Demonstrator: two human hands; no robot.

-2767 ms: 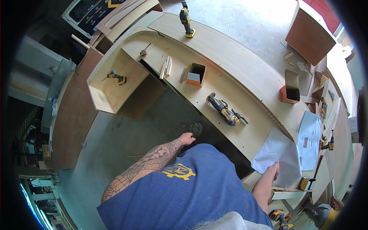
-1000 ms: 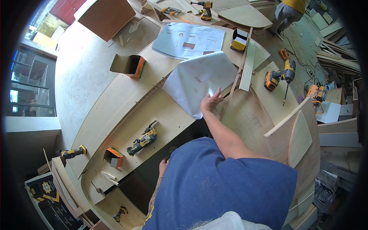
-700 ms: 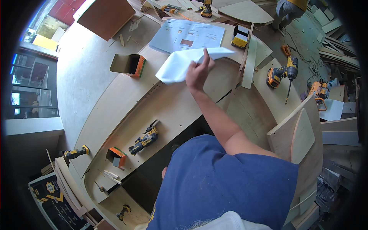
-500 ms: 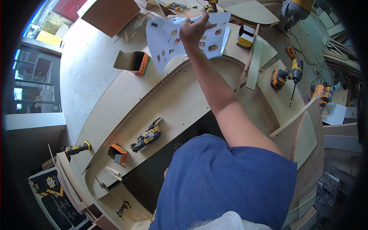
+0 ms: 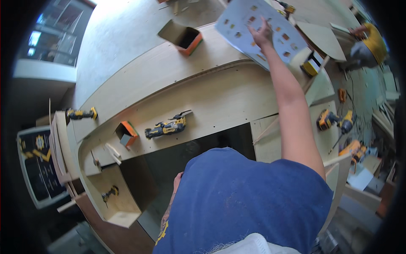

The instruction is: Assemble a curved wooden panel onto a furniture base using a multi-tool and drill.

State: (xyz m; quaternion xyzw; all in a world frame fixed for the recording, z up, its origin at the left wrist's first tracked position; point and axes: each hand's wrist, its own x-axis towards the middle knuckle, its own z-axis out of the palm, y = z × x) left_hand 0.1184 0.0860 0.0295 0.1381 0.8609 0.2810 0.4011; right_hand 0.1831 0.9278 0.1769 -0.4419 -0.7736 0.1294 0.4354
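My right arm reaches far across a curved wooden counter. At its end, my right hand is over a large white sheet printed with small coloured pictures. Its index finger points along the sheet and the thumb stands apart; nothing shows in its grip. The sheet lies over the counter's upper ledge, one corner hanging past the ledge. Beside my blue shirt, only a bit of my left hand shows at my waist. Its fingers are mostly hidden.
On the counter lie a yellow-black power tool, an orange box and an open orange carton. A yellow-black box and a drill with a long bit are at right. Another person in yellow stands far right.
The view has swung, shifting the counter. The sheet, raised and bent before, now lies flatter. My right hand's pointing finger shows more plainly, and more of my left hand has come into view.
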